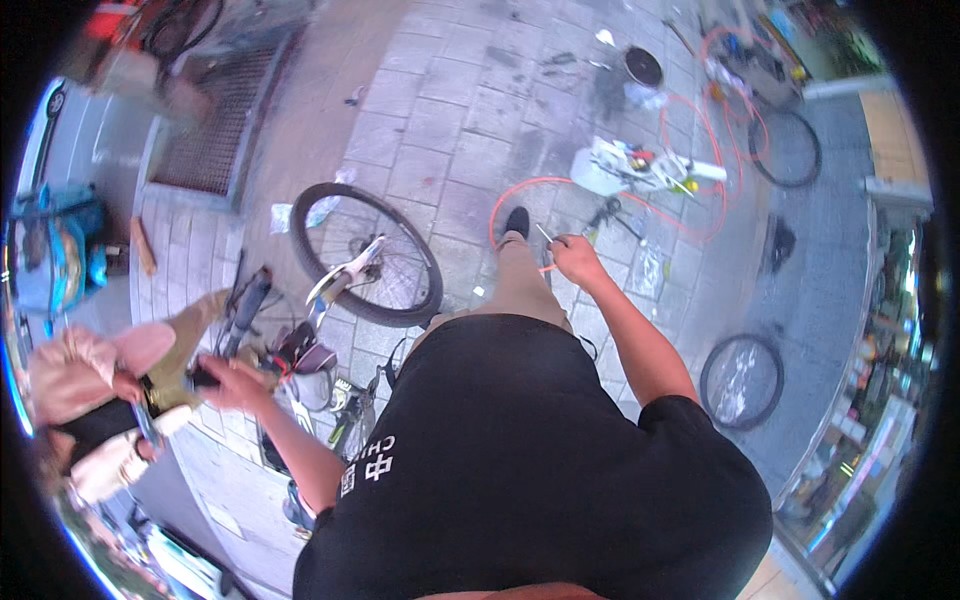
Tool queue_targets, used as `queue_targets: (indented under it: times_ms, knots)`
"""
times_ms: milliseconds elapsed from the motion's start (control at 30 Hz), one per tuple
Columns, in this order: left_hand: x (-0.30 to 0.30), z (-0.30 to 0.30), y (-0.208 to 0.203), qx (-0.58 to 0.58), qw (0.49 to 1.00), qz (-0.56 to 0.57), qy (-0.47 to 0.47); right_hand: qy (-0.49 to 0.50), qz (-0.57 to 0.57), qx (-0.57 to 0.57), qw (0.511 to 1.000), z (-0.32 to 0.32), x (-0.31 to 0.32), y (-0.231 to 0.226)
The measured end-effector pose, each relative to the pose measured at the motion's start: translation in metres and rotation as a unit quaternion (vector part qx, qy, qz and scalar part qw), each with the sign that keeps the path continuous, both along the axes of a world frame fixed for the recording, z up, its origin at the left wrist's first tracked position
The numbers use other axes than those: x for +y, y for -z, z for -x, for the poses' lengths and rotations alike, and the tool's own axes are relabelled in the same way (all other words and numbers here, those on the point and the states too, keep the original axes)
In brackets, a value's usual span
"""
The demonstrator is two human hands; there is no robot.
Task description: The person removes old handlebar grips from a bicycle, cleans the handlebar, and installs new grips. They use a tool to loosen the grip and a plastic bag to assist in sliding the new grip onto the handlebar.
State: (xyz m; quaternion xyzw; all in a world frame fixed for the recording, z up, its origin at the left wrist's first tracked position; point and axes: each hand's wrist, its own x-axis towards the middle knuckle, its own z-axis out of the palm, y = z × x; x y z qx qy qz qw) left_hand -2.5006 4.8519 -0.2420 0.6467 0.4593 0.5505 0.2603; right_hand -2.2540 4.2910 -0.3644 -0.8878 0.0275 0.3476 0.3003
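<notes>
I see the bicycle (330,330) standing left of the body, its front wheel (365,255) ahead on the paving (440,110), my left hand (228,383) on the handlebar grip (200,378) at far left and a seated person (90,400) just beyond it. My right hand (578,258) is out front right of my leg, holding a thin tool (545,235), with the hose (690,190) looping on the ground ahead of it. A toolbox (625,165) sits beyond the hose, a loose wheel (742,380) lies right of my arm, another tyre (790,148) far right.
</notes>
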Motion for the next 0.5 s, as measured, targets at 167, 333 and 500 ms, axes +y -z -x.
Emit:
queue_targets:
  times_ms: [167, 333, 500]
  knots:
    - [-0.123, -0.071, -0.027, 0.009, 0.969, 0.132, 0.211, 0.025, -0.098, -0.089, 0.991, -0.041, -0.023, 0.018]
    - [-0.263, -0.223, 0.009, 0.207, 0.792, 0.351, 0.454, 0.032, -0.209, 0.011, 0.977, -0.124, 0.017, -0.002]
    - [-0.34, -0.339, 0.011, 0.154, 0.726, 0.457, 0.491, 0.005, -0.389, -0.02, 0.921, -0.182, 0.047, -0.074]
